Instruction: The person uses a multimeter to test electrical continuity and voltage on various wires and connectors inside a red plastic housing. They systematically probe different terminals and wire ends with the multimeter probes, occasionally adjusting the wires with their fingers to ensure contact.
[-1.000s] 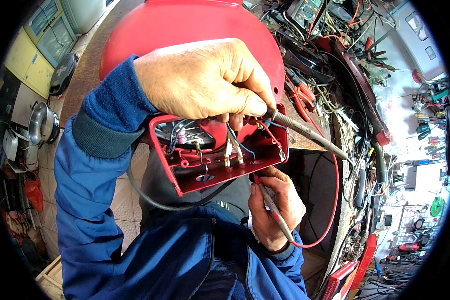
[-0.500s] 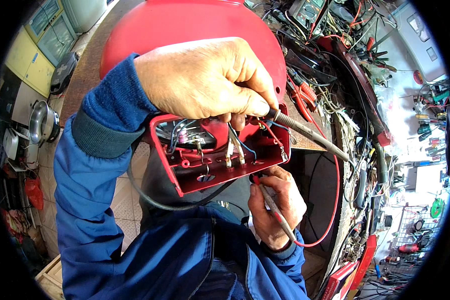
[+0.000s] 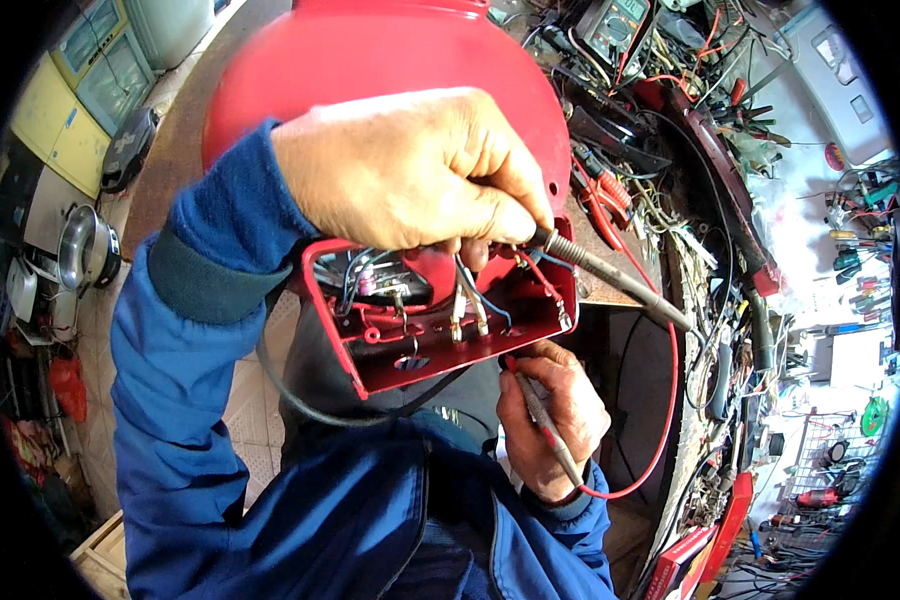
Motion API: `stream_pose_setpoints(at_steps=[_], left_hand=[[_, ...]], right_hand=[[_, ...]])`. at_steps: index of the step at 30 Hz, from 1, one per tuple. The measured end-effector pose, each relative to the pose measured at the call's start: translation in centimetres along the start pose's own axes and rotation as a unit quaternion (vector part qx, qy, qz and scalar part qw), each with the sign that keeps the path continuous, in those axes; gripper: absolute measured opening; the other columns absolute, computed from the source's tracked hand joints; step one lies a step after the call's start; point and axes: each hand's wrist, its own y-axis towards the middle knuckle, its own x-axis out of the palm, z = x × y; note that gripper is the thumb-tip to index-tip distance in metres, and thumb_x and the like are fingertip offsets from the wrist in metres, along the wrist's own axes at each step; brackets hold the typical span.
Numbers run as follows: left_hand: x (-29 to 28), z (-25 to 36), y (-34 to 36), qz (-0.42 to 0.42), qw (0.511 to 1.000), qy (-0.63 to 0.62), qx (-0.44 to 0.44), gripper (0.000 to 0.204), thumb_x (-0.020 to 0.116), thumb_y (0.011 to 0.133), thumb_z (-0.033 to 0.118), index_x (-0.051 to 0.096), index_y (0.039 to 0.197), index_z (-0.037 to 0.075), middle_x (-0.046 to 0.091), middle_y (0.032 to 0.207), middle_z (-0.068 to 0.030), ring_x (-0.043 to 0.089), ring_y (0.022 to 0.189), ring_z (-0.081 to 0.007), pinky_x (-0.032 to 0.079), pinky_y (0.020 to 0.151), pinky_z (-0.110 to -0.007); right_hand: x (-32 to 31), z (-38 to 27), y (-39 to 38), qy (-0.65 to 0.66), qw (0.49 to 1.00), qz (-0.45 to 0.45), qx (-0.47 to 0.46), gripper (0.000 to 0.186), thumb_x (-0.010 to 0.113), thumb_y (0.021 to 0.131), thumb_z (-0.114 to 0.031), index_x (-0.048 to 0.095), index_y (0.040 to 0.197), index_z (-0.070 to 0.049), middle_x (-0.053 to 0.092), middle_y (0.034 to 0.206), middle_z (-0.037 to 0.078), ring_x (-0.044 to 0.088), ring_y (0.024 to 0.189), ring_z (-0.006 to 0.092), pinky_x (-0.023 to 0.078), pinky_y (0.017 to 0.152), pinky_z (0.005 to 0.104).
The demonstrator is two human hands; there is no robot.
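Note:
A red rounded appliance body (image 3: 390, 60) stands before me, with an open red housing (image 3: 440, 368) at its near side. Colored wires (image 3: 480, 290), metal terminals and a pinkish-white part (image 3: 367, 280) show inside the housing. My left hand (image 3: 410, 170) reaches over the opening, closed on a dark grey test probe (image 3: 620, 282) whose tip is hidden behind the fingers. Below the housing's near right edge, my right hand (image 3: 570, 410) pinches a test probe with red markings (image 3: 550, 430). Its red lead (image 3: 675, 390) loops up the right side. Whether either tip touches metal I cannot tell.
A multimeter (image 3: 615, 28) lies among tangled wires and tools on the cluttered bench at the right. Red-handled pliers (image 3: 602, 195) lie beside the red body. A black cable (image 3: 300, 405) curves below the housing. A metal pot (image 3: 82, 245) stands at far left.
The red body and housing sit slightly lower and tilt a little differently. My left hand has come down slightly with its probe. More of the multimeter is visible. Both hands keep their probes.

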Motion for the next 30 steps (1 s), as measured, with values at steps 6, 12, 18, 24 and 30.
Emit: stream_pose_setpoints(at_steps=[6,12,18,24,30], left_hand=[[-0.2,0.1,-0.4,0.024,0.993,0.077,0.09,0.019,0.065,0.096,0.007,0.071,0.111,-0.003,0.074,0.084,-0.0075,0.065,0.069,-0.0089,0.051,0.062,-0.025],[0.3,1.7,-0.5,0.005,1.0,0.014,0.0,0.021,0.064,0.097,0.005,0.071,0.114,-0.003,0.073,0.086,-0.0082,0.066,0.069,-0.0077,0.052,0.061,-0.022],[0.2,2.4,-0.7,0.005,0.999,0.048,-0.019,0.022,0.062,0.099,0.007,0.068,0.114,-0.007,0.072,0.087,-0.0076,0.068,0.074,-0.01,0.056,0.068,-0.026],[0.1,1.6,-0.7,0.005,0.999,0.03,-0.019,0.022,0.062,0.098,0.007,0.068,0.115,-0.007,0.073,0.088,-0.0088,0.069,0.075,-0.0111,0.057,0.067,-0.025],[0.1,1.8,-0.6,0.003,0.999,0.041,-0.008,0.022,0.063,0.098,0.007,0.069,0.115,-0.007,0.073,0.088,-0.0086,0.069,0.075,-0.0111,0.056,0.067,-0.025]], right_hand=[[-1.1,-0.4,0.8,0.03,0.999,-0.028,-0.015,0.024,0.075,0.075,0.006,0.065,0.096,0.002,0.071,0.098,0.02,0.073,0.084,0.0314,0.058,0.076,0.0363],[-1.2,-0.3,0.8,0.044,0.999,-0.016,-0.028,0.027,0.079,0.074,0.003,0.066,0.097,0.0,0.071,0.098,0.019,0.072,0.083,0.0309,0.058,0.072,0.0349],[-1.1,-0.5,0.8,0.027,0.999,-0.013,-0.022,0.027,0.08,0.075,0.001,0.066,0.098,0.0,0.071,0.098,0.017,0.073,0.083,0.0307,0.058,0.073,0.0347],[-1.0,-0.5,0.6,0.033,0.999,-0.014,-0.027,0.028,0.08,0.075,0.002,0.066,0.099,-0.001,0.071,0.098,0.016,0.073,0.083,0.0299,0.058,0.073,0.0342],[-1.3,-0.7,0.6,0.032,0.999,-0.019,-0.021,0.028,0.08,0.075,0.002,0.066,0.099,0.0,0.072,0.099,0.017,0.074,0.084,0.0307,0.059,0.073,0.0349]])
